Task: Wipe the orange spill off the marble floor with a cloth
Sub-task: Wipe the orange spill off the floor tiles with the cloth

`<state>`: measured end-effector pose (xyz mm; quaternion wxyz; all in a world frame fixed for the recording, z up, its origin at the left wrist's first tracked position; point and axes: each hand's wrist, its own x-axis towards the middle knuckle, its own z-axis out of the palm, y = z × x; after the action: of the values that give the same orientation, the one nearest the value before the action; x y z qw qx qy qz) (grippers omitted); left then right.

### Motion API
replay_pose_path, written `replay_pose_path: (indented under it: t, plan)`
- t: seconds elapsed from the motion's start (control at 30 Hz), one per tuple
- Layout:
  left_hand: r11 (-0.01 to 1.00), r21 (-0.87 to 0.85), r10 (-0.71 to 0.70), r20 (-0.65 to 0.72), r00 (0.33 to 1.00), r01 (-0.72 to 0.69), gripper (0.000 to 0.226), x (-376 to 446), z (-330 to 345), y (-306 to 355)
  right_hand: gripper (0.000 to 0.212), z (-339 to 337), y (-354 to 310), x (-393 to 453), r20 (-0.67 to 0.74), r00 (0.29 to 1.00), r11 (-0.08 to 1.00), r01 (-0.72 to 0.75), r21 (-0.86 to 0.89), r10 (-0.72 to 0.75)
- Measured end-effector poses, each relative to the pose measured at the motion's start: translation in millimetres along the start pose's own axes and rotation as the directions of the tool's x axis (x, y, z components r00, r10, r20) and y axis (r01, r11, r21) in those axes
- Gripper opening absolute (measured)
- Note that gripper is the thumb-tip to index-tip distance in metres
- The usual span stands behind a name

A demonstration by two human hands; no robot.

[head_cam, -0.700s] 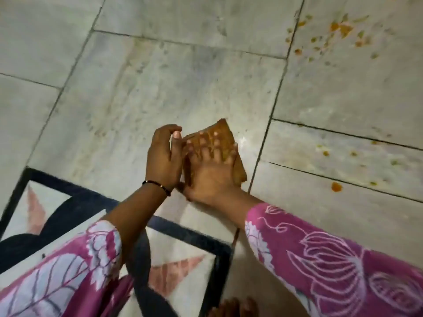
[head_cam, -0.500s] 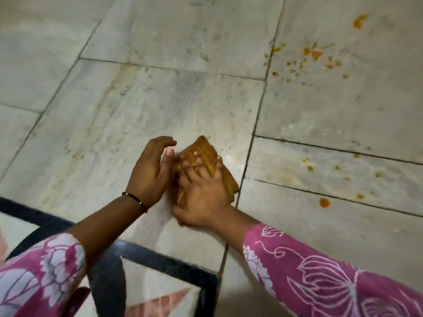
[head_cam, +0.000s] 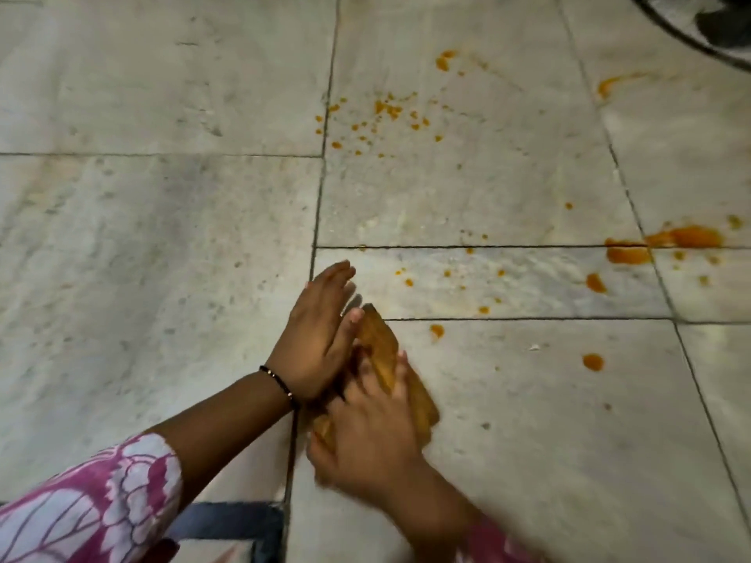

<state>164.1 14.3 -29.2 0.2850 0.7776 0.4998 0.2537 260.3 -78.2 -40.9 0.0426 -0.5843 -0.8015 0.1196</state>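
- Head view, marble floor (head_cam: 162, 245): to my far left the slabs lie bare and broad, with plenty of room to swing an arm; a dark inlaid border (head_cam: 227, 522) runs along the near edge by my patterned sleeve (head_cam: 89, 497).
- My left hand (head_cam: 321, 331), a thin black bracelet (head_cam: 280, 384) at the wrist, is flat and released, fingers straight, its edge pressed against the left side of the cloth (head_cam: 386, 351) as if squaring up the fold; it grips nothing.
- At centre the cloth sits on the floor between my hands, folded into a thick pad and stained orange-brown. I judge it light, soft and damp, likely to flop open if lifted by a corner, so the sound hold is a flat palm on top with fingers hooked over the far fold.
- My right hand (head_cam: 365, 436) lies spread over the near end of the cloth, fingers curled over its folds and holding it down; motion blur softens the detail.
- A grout line (head_cam: 321, 188) runs away from my hands, another crosses just past the cloth's tip; I expect both to trap residue.
- To the right the orange spill (head_cam: 666, 241) remains unwiped: scattered drops near the cloth, a spray of specks farther off, thick blots well apart at the right. The floor between is open, nothing to steer around.
- A dark curved object (head_cam: 715, 26) sits top right, too cropped to identify.
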Motion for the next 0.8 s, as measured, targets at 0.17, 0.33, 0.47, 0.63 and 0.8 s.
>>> replay_pose_path:
  t: [0.17, 0.33, 0.47, 0.63, 0.8]
  plan:
    - [1.000, -0.011, -0.007, -0.028, 1.000, 0.007, 0.072, 11, 12, -1, 0.076, -16, 62, 45, -0.041, 0.961, 0.962, -0.273, -0.004, 0.273]
    - [0.991, 0.130, 0.017, 0.041, 0.999, -0.023, 0.073, -3, 30, 5, 0.075, -13, 61, -41, -0.022, 0.999, 0.996, -0.041, -0.074, 0.040]
    - [0.937, 0.342, 0.023, 0.157, 0.987, -0.076, 0.073, -22, 55, 17, 0.087, -12, 97, -108, -0.027, 0.959, 0.955, -0.283, -0.086, 0.282]
    - [0.877, 0.440, 0.070, 0.283, 0.957, -0.194, 0.079, -29, 49, 6, 0.079, -24, 135, -67, -0.112, 0.773, 0.771, -0.632, -0.073, 0.624]
    - [0.852, 0.477, 0.068, 0.303, 0.950, -0.213, 0.082, -30, 49, 4, 0.079, -22, 98, -1, -0.069, 0.917, 0.911, -0.399, -0.105, 0.394]
